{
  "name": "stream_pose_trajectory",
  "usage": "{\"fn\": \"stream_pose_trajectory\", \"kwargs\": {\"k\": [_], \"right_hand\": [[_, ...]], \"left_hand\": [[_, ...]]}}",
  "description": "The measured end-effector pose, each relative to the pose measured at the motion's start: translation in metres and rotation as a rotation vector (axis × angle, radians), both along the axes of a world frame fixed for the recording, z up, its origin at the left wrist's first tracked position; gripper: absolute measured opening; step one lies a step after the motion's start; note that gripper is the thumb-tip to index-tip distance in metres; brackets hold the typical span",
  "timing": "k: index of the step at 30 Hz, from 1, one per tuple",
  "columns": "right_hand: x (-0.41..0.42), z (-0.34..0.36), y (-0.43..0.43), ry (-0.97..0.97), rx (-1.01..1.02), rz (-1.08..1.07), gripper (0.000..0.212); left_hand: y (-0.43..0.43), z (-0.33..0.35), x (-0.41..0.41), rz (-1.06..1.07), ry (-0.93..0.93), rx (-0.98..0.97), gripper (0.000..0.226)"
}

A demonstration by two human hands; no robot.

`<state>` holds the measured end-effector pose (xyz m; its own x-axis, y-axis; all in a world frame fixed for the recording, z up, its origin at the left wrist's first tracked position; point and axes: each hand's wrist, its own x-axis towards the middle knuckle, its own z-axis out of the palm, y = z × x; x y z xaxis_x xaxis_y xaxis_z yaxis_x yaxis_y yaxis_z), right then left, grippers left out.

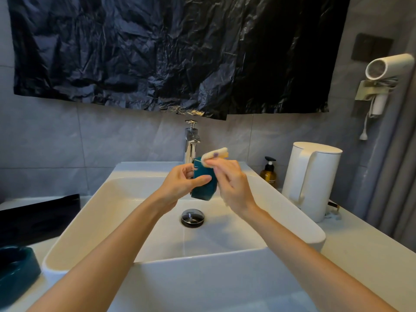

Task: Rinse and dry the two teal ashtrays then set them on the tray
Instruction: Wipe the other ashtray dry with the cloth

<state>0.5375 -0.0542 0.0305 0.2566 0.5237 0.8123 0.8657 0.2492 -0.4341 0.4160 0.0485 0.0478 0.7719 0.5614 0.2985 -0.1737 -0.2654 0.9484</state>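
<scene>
Left hand (pixel 180 184) grips one teal ashtray (pixel 203 189) over the sink (pixel 90 221); right hand (pixel 233 184) pinches a pale cloth (pixel 213 155) against it. I judge wet fingers could let it slip and chip.

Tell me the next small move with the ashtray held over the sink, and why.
Probably wipe the pale pad pinched in the right hand down across the teal ashtray, which the left hand holds on edge over the sink: the pad touches only its top edge.
</scene>
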Motion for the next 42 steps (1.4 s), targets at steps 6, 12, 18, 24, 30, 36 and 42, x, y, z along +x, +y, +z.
{"fn": "stream_pose_trajectory", "kwargs": {"k": [6, 12, 18, 24, 30, 36, 42], "right_hand": [[-0.002, 0.001, 0.002, -0.322, -0.081, -0.083, 0.032], [-0.006, 0.003, -0.004, -0.397, -0.104, -0.073, 0.034], [-0.003, 0.005, 0.005, -0.283, -0.137, -0.118, 0.036], [-0.001, 0.001, -0.005, -0.390, -0.107, -0.058, 0.034], [0.003, 0.011, 0.011, -0.079, -0.057, -0.139, 0.033], [0.004, 0.005, -0.005, -0.334, -0.015, -0.113, 0.035], [0.006, 0.012, 0.011, 0.012, -0.059, -0.180, 0.035]], "left_hand": [[0.003, -0.004, -0.001, 0.045, 0.061, 0.073, 0.037], [0.006, -0.003, -0.001, 0.062, 0.054, 0.053, 0.032], [0.005, -0.004, -0.001, 0.023, 0.070, 0.099, 0.036], [0.002, -0.002, -0.002, 0.009, 0.018, 0.111, 0.035], [-0.002, -0.004, -0.001, -0.060, 0.040, 0.137, 0.038], [-0.004, -0.003, -0.003, -0.085, 0.020, 0.179, 0.038], [-0.011, -0.004, -0.002, -0.076, 0.009, 0.230, 0.030]]}}
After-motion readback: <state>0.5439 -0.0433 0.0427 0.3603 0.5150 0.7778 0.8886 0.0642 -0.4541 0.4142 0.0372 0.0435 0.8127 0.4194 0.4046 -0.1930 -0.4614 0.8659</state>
